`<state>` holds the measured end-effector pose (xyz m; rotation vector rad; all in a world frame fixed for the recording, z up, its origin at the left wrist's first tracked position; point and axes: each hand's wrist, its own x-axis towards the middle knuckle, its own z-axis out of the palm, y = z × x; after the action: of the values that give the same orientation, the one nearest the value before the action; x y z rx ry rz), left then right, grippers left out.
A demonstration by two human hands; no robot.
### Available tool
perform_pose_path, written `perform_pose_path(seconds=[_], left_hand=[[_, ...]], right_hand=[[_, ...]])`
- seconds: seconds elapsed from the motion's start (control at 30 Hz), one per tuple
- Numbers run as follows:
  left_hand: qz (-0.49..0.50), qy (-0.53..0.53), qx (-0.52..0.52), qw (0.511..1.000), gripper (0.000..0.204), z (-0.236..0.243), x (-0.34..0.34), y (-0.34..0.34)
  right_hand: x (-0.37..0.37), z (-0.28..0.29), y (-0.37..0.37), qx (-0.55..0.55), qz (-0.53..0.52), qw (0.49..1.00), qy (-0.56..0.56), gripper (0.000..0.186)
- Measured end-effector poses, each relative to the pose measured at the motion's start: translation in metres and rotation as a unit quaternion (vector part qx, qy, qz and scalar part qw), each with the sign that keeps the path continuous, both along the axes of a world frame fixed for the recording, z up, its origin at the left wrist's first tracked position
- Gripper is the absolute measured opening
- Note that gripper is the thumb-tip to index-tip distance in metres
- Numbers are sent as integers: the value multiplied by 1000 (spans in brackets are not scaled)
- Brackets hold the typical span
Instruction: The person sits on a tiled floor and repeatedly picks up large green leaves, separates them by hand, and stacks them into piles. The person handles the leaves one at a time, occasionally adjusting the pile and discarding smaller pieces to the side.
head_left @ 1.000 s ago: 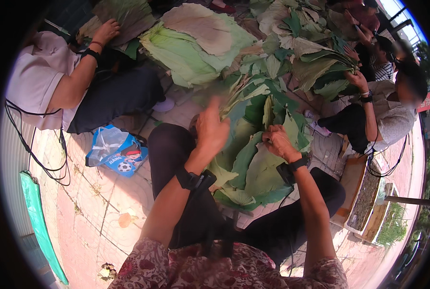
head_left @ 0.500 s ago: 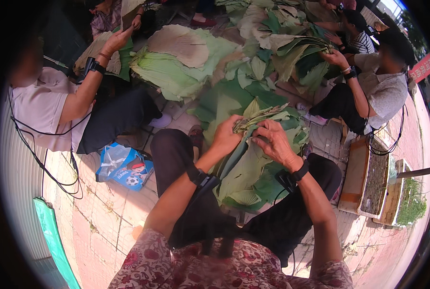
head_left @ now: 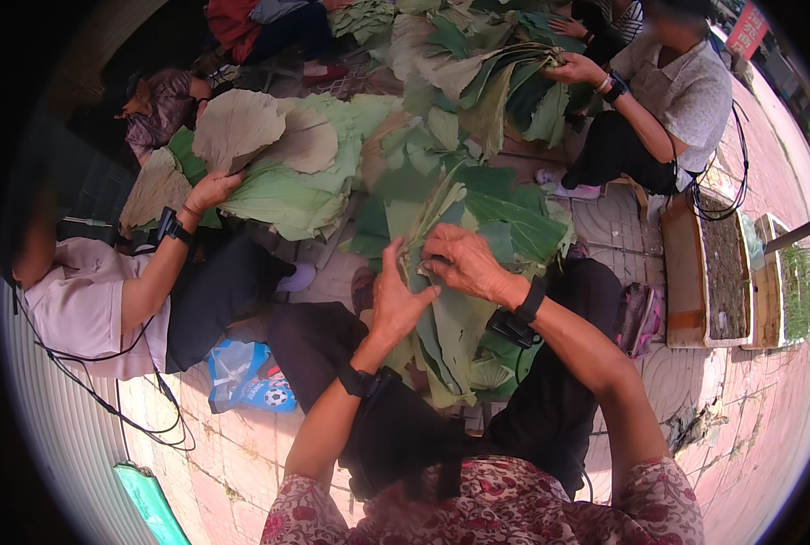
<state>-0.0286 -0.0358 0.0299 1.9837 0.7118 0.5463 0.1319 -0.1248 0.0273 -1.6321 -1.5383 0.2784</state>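
Observation:
Over my lap stands a bundle of large green lotus leaves (head_left: 455,331), its gathered folded ends (head_left: 434,207) pointing away from me. My left hand (head_left: 398,298) is wrapped about the bundle's left side, thumb reaching across toward the right. My right hand (head_left: 470,262) is closed, its bent fingers pressed on the gathered part just above the left thumb. What lies under the right fingertips is hidden. Beyond and right of the bundle spread more dark green leaves (head_left: 521,225).
At left, a seated person (head_left: 119,282) lifts a brownish dry leaf (head_left: 237,129) over a pale green pile (head_left: 301,195). Another person (head_left: 673,100) at right grips a leaf bunch (head_left: 496,86). A blue bag (head_left: 249,377) lies left of my knee; planter boxes (head_left: 706,272) stand at right.
The view has shifted. The bundle's gathered ends now point up and away instead of rightward. My left thumb has spread out, and the person at left has lowered a hand with a leaf to the pile.

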Motion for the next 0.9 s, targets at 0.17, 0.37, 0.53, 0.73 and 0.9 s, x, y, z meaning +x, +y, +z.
perform_pose_path(seconds=[0.17, 0.37, 0.53, 0.73, 0.9], left_hand=[[70, 14, -2, 997, 68, -8, -10, 17], [187, -58, -87, 977, 58, -10, -58, 70], [258, -87, -71, 960, 58, 24, -81, 84], [288, -91, -56, 952, 60, 35, -87, 86], [312, -60, -101, 943, 61, 48, -79, 84]], right_hand=[[-11, -1, 15, 17, 20, 999, -18, 18], [-11, -1, 12, 70, -7, 991, -110, 29], [63, -75, -3, -138, -102, 982, -83, 26], [141, -176, 25, -266, -227, 934, -70, 34], [168, -241, 67, -298, -246, 920, -64, 48]])
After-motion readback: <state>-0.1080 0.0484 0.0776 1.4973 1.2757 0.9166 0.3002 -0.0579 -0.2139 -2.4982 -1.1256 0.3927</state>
